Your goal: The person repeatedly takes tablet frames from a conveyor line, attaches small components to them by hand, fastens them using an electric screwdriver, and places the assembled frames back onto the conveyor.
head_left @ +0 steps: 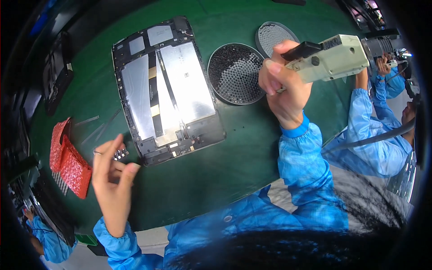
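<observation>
My right hand (288, 83) is closed around a pale cream powered hand tool (344, 56) with a black lever, like an electric screwdriver. It is raised over the right of the table; the tool's tip is hidden by my fingers. My left hand (112, 180) holds nothing I can see, its thumb apart from its bent fingers. Close beyond those fingers is a small black part with white bits (120, 155). Between my hands lies an opened tablet (189, 85), its silvery battery panels and dark flat cables exposed, near its lower left corner my left hand.
A round perforated tray (245, 85) partly filled with tiny black screws stands right of the tablet. Behind it is a second round tray (275, 36). Red bubble-wrap pouches (74, 166) and clear strips (100, 128) lie left. A co-worker (373, 135) sits at right.
</observation>
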The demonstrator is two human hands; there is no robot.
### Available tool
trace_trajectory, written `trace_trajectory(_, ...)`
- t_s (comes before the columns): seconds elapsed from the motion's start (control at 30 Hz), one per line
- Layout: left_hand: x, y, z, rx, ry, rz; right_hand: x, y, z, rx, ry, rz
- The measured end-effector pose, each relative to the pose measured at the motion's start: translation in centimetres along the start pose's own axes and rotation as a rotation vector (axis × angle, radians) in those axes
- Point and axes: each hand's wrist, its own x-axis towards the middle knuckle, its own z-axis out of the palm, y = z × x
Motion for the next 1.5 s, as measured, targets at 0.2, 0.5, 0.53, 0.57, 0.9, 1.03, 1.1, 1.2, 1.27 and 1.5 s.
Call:
trace_trajectory(0.2, 0.6, 0.6, -4.8, 0.166, 0.182, -0.117, -0.3, 0.8, 1.7, -0.074, 0.0, -0.017)
trace_trajectory(0.5, 1.0, -2.7, -8.4, 0.473, 0.0, 0.103, -0.6, 2.5, 0.8, -0.013, -0.029, -0.077)
trace_trajectory(0.53, 0.5, -3.0, -8.6, 0.483, 0.031, 0.091, -0.5, 2.3, 0.7, 0.053, -0.079, -0.085)
trace_trajectory(0.57, 0.1, -3.3, -8.9, 0.49, 0.041, 0.101, -0.4, 2.1, 0.7, 0.115, -0.128, -0.093)
trace_trajectory(0.9, 0.0, -4.7, -9.6, 0.127, 0.049, 0.084, -2.2, 1.9, 5.8, 0.154, -0.043, -0.169)
trace_trajectory(1.03, 1.2, -4.6, -9.5, 0.136, -0.048, 0.069, -3.0, 1.4, 8.0, 0.1, -0.043, -0.113)
trace_trajectory(1.1, 1.7, -5.3, -8.8, 0.481, 0.059, 0.334, -3.5, 1.7, 8.6, 0.101, 0.013, -0.08)
trace_trajectory(1.2, 1.7, -6.2, -9.3, 0.432, 0.056, 0.294, -3.6, 1.4, 10.2, 0.143, -0.194, -0.08)
trace_trajectory(1.27, 2.3, -4.7, -9.0, 0.274, 0.05, 0.244, -3.4, 1.4, 12.3, 0.165, -0.209, -0.094)
trace_trajectory(1.5, 4.8, -0.3, -4.0, -0.278, -0.203, 0.041, -3.7, 1.8, 16.7, 0.153, -0.165, 0.037)
